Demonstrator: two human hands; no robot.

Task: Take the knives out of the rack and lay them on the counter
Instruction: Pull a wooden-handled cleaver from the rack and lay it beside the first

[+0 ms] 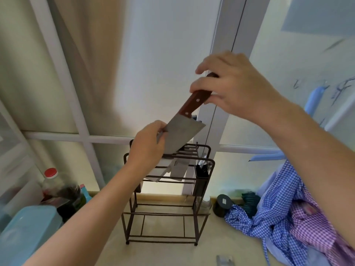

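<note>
The right hand is clamped around the brown wooden handle of a cleaver held tilted just above the top of the dark wire rack, while the left hand pinches the blunt edge of its blade. More blades hang in the rack's top slots, beside a small black cup fixed to its right end. On the counter, left of the rack stand a red-capped bottle and a pale blue tub; right of it sit a dark jar and heaped checked cloths.
</note>
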